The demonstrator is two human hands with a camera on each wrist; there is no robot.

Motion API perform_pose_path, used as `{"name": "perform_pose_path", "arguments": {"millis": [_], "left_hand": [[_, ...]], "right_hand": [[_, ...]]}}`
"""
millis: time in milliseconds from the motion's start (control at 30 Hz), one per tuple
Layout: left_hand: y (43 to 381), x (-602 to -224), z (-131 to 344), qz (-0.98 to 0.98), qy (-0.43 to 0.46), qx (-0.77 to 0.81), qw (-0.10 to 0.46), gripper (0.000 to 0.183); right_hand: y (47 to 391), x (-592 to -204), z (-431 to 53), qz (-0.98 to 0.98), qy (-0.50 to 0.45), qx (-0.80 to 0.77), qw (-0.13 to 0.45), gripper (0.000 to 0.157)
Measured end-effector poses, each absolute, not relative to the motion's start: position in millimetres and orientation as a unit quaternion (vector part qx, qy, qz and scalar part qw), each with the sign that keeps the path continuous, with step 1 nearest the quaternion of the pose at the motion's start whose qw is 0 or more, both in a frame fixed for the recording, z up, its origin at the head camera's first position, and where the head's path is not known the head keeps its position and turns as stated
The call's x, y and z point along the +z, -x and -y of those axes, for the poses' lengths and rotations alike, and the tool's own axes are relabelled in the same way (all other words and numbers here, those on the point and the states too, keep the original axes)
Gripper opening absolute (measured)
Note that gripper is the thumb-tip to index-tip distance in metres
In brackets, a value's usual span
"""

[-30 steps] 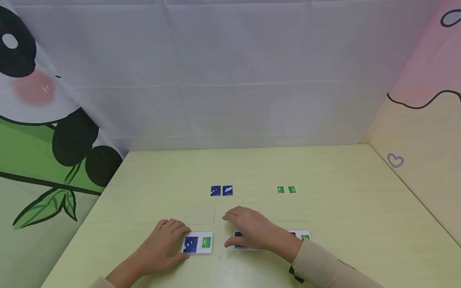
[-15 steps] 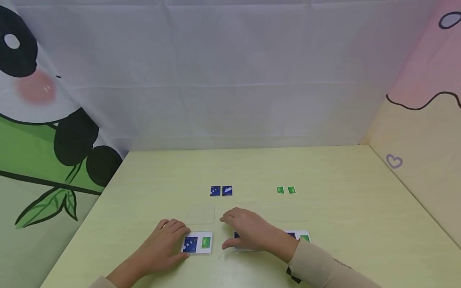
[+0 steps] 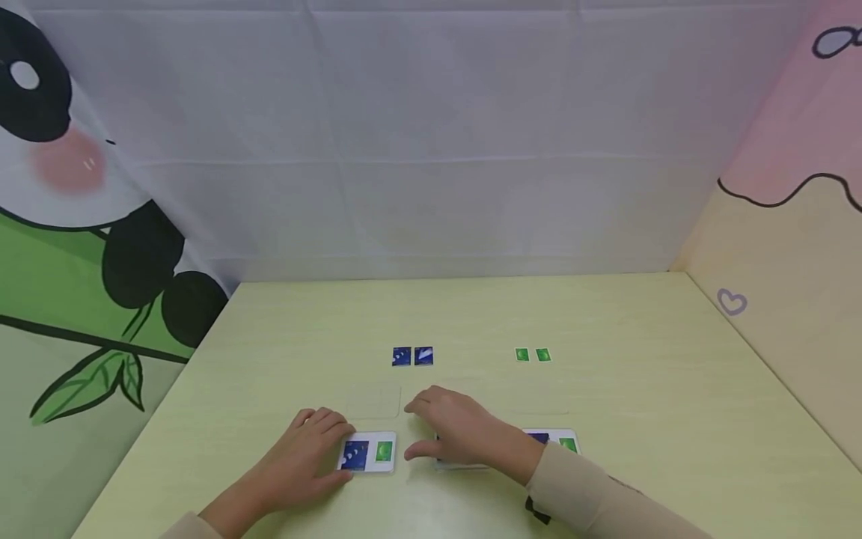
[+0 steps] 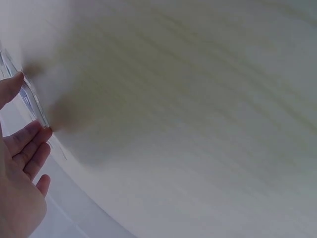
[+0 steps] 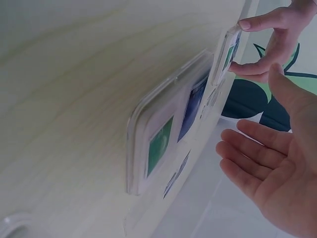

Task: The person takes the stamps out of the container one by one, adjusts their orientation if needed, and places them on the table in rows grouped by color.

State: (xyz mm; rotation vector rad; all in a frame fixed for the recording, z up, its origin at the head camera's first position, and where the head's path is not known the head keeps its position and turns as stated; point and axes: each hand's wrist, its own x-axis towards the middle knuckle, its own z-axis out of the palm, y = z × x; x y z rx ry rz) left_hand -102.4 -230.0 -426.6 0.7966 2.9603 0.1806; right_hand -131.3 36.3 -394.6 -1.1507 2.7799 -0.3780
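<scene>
My left hand (image 3: pixel 296 468) holds a flat clear case with a white insert (image 3: pixel 371 453) by its left side, thumb at the near edge and fingertips at the far edge. The insert bears a blue picture and a green one. In the left wrist view, the thumb and fingers (image 4: pixel 32 148) touch opposite ends of the case. My right hand (image 3: pixel 458 430) hovers over a second such case (image 3: pixel 465 466), mostly hidden beneath it. The right wrist view shows that hand (image 5: pixel 277 168) with fingers apart, holding nothing, beside the second case (image 5: pixel 181 114).
A third case (image 3: pixel 551 436) lies to the right, partly behind my right forearm. Farther back are two small blue picture squares (image 3: pixel 412 356) and two green ones (image 3: pixel 533 355). Thin clear sheets or covers (image 3: pixel 374 403) lie between. A white cloth wall (image 3: pixel 431 187) borders the table's back.
My right hand has shifted slightly left over the second case, fingers still apart. My left hand has kept its hold on the left case, which has hardly moved.
</scene>
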Motion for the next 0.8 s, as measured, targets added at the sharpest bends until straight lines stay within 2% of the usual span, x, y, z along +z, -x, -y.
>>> {"name": "perform_pose_path", "arguments": {"millis": [800], "left_hand": [[106,-431,231,-0.964,-0.258,0.057,0.041,0.053]], "right_hand": [[138,-403,-17,-0.918,0.35,-0.158,0.094,0.051]]}}
